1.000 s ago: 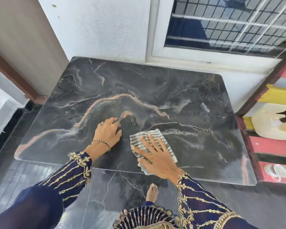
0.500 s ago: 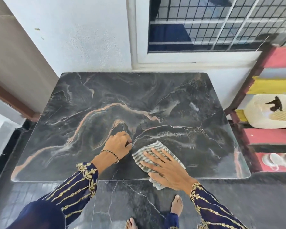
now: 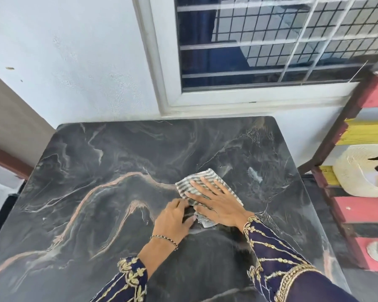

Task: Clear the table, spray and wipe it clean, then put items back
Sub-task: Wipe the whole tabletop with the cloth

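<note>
A dark marble-patterned table (image 3: 100,192) with pale and orange veins fills the view. A grey-and-white striped cloth (image 3: 196,179) lies on it right of centre. My right hand (image 3: 216,202) presses flat on the cloth with fingers spread. Just left of it, my left hand (image 3: 172,221) rests on the tabletop with fingers loosely bent, its fingertips touching the cloth's near edge. No other objects stand on the table.
A white wall and a barred window (image 3: 271,46) run behind the table. At the right stands a red, yellow and black shelf unit (image 3: 358,210) holding a cream woven item (image 3: 358,173). Dark tiled floor lies beyond the table's left edge.
My right hand has pushed the cloth away from the near edge towards the table's middle right. My left hand followed to the cloth's near edge. The camera moved closer over the table.
</note>
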